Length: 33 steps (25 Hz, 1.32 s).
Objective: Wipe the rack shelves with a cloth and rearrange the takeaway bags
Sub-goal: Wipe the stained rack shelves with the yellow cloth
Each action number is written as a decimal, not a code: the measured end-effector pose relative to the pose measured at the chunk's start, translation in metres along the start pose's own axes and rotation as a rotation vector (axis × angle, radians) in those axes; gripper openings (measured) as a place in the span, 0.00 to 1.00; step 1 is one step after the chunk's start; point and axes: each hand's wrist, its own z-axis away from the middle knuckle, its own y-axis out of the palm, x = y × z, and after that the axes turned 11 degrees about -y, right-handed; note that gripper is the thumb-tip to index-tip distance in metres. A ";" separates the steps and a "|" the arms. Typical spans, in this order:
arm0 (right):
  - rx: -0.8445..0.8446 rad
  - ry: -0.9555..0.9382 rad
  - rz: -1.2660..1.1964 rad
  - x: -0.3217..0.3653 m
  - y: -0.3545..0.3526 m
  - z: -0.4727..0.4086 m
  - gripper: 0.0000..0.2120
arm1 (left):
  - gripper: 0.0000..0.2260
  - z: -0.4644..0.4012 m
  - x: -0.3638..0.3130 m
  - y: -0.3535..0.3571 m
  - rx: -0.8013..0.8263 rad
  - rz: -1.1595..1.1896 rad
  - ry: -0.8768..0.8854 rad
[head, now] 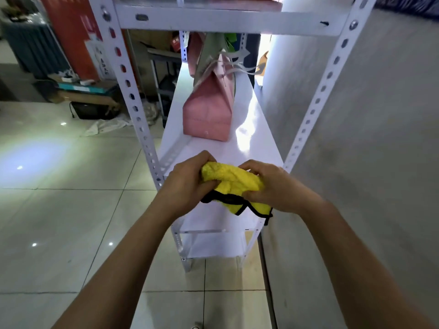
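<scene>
A yellow cloth [231, 180] with a black hem is bunched between both hands, just above the near end of a white rack shelf [213, 150]. My left hand [187, 184] grips its left end and my right hand [273, 186] grips its right end. A pink takeaway bag [209, 112] with grey ribbon handles stands further back on the same shelf. Behind it another pink bag [196, 51] and something green [229, 40] show partly under the upper shelf [225, 20].
The white metal rack stands against a grey wall [356, 138] on the right. A lower shelf [213, 245] shows beneath the hands. Glossy floor tiles [71, 210] lie to the left. Boxes, a dark case [92, 110] and a red banner [73, 32] crowd the far left.
</scene>
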 end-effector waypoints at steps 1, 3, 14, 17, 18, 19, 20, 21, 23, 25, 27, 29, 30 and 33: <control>-0.071 -0.003 0.062 0.000 -0.003 -0.009 0.21 | 0.08 -0.008 0.001 -0.003 0.009 0.019 0.018; -0.222 -0.031 0.192 0.001 -0.011 -0.029 0.19 | 0.08 -0.027 0.001 -0.005 0.015 0.065 0.054; -0.104 0.275 0.984 -0.055 0.025 -0.071 0.24 | 0.21 -0.119 0.025 0.079 -0.004 -0.488 0.212; 0.038 0.413 0.725 -0.078 0.050 -0.048 0.37 | 0.25 -0.110 0.052 0.088 0.173 -0.424 0.218; -0.009 0.400 0.672 -0.082 0.052 -0.045 0.37 | 0.24 -0.110 0.055 0.088 0.162 -0.361 0.246; -0.043 0.392 0.639 -0.084 0.055 -0.045 0.35 | 0.22 -0.111 0.056 0.088 0.146 -0.329 0.264; -0.070 0.396 0.625 -0.084 0.056 -0.047 0.34 | 0.20 -0.113 0.056 0.089 0.135 -0.325 0.265; -0.088 0.412 0.625 -0.084 0.057 -0.049 0.33 | 0.18 -0.116 0.057 0.090 0.132 -0.331 0.259; -0.108 0.462 0.652 -0.083 0.061 -0.055 0.34 | 0.17 -0.126 0.058 0.096 0.133 -0.335 0.240; -0.129 0.511 0.699 -0.083 0.064 -0.063 0.33 | 0.17 -0.138 0.057 0.102 0.135 -0.353 0.234; -0.157 0.550 0.724 -0.084 0.063 -0.073 0.32 | 0.19 -0.152 0.052 0.107 0.137 -0.386 0.245; -0.162 0.572 0.722 -0.086 0.058 -0.083 0.32 | 0.20 -0.161 0.049 0.110 0.138 -0.417 0.248; -0.163 0.575 0.711 -0.087 0.058 -0.085 0.33 | 0.21 -0.161 0.047 0.111 0.132 -0.440 0.238; -0.237 0.498 0.637 -0.086 0.060 -0.075 0.33 | 0.23 -0.148 0.046 0.112 0.087 -0.526 0.191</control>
